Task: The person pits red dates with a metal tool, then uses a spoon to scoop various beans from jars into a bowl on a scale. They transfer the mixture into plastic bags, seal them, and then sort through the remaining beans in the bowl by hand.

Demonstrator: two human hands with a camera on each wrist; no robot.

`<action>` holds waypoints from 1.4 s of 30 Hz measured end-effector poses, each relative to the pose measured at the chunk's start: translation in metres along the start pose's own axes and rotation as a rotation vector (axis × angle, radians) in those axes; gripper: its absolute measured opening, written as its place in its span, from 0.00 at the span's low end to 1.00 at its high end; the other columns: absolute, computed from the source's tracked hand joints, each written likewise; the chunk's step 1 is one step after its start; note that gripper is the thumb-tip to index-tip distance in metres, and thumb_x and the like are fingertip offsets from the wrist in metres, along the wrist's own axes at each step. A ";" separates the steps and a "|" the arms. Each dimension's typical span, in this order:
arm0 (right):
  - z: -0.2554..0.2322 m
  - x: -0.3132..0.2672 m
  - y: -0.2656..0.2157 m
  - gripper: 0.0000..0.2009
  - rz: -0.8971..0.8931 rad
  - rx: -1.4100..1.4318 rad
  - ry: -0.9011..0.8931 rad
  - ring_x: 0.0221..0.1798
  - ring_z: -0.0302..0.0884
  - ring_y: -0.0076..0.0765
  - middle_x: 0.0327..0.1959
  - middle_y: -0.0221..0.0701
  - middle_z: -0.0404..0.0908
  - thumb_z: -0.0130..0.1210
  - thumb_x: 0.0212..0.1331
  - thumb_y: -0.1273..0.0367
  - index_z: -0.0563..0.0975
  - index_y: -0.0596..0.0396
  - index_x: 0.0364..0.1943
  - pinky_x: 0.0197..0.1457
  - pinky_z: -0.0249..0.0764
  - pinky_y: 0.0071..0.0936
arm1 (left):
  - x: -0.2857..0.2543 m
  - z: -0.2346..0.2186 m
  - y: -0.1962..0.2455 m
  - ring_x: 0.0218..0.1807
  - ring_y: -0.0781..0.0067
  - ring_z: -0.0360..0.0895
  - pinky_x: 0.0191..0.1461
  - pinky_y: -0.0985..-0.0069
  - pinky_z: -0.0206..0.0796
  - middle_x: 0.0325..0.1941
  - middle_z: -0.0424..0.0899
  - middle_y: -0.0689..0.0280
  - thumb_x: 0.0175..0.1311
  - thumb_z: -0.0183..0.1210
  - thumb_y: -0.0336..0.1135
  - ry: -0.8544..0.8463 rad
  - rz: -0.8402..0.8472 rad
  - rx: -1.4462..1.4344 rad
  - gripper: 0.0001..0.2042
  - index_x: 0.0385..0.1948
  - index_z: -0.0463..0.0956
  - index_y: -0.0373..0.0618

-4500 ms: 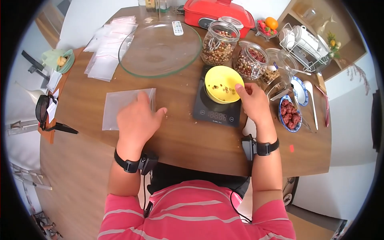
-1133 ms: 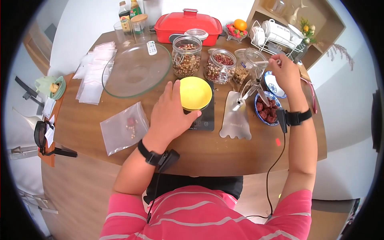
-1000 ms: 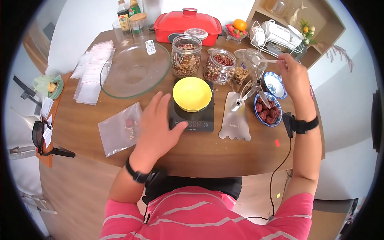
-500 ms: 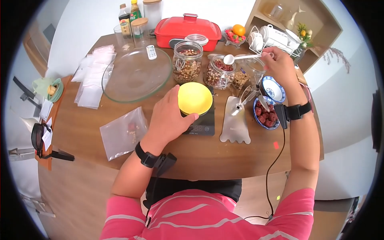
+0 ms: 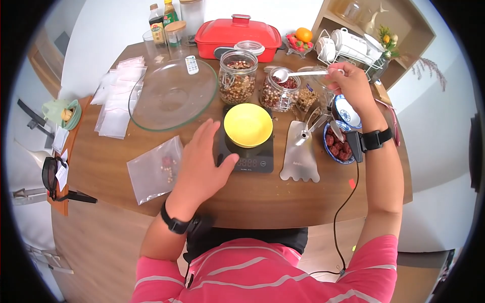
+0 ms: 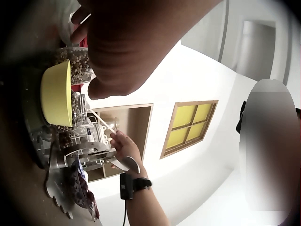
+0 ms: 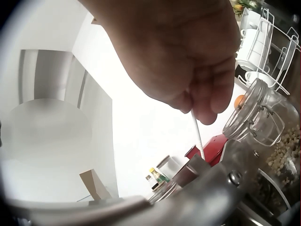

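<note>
In the head view the right hand (image 5: 352,87) pinches the handle of a white spoon (image 5: 298,74), its bowl over the open jar of red and pale beans (image 5: 279,96). The right wrist view shows the same pinch on the spoon handle (image 7: 197,134). The left hand (image 5: 201,164), fingers spread, is left of the yellow bowl (image 5: 247,125) and apart from it; the bowl stands on a black scale (image 5: 257,162). A clear bag (image 5: 146,174) with some beans and a reddish piece lies left of that hand.
A tall jar (image 5: 237,83) stands behind the bowl. Right of the scale are a metal piece with a wavy edge (image 5: 299,156) and a blue-patterned bowl of dark red fruit (image 5: 339,146). A large glass plate (image 5: 172,108) and stacked bags (image 5: 113,108) lie at the left.
The left hand has let go of the yellow bowl's side and drawn left. The spoon has moved slightly left over the bean jar. Earlier, the bag lay flat and looked empty; now it holds beans.
</note>
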State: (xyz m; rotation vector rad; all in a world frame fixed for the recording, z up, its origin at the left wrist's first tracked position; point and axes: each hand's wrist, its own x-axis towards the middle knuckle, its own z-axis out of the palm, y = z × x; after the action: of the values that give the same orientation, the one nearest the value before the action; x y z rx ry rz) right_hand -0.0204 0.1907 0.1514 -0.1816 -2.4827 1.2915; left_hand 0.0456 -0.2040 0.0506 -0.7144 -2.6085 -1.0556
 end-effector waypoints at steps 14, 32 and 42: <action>-0.043 -0.069 -0.013 0.16 0.205 0.380 0.125 0.44 0.84 0.24 0.47 0.34 0.87 0.58 0.73 0.62 0.77 0.59 0.55 0.45 0.81 0.22 | -0.109 -0.007 -0.039 0.33 0.62 0.86 0.41 0.69 0.77 0.32 0.88 0.62 0.59 0.67 0.25 0.088 -0.040 -0.378 0.08 0.40 0.84 0.40; 0.060 -0.212 -0.008 0.13 0.319 0.559 0.128 0.41 0.90 0.34 0.45 0.42 0.88 0.56 0.75 0.68 0.77 0.61 0.55 0.41 0.87 0.28 | -0.106 -0.005 -0.041 0.24 0.68 0.80 0.31 0.72 0.71 0.27 0.85 0.66 0.57 0.68 0.29 -0.094 0.007 -0.405 0.08 0.37 0.83 0.43; 0.103 -0.210 0.003 0.11 -0.007 -0.008 0.090 0.41 0.89 0.29 0.42 0.36 0.90 0.62 0.71 0.71 0.81 0.61 0.53 0.41 0.83 0.27 | -0.106 -0.006 -0.040 0.25 0.69 0.83 0.33 0.74 0.73 0.29 0.86 0.65 0.58 0.67 0.26 -0.136 0.017 -0.352 0.08 0.39 0.82 0.41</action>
State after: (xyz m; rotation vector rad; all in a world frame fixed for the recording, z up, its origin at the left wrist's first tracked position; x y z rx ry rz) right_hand 0.1393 0.0573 0.0447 -0.2276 -2.4109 1.2434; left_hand 0.1148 -0.2702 -0.0096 -0.9099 -2.5456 -1.5331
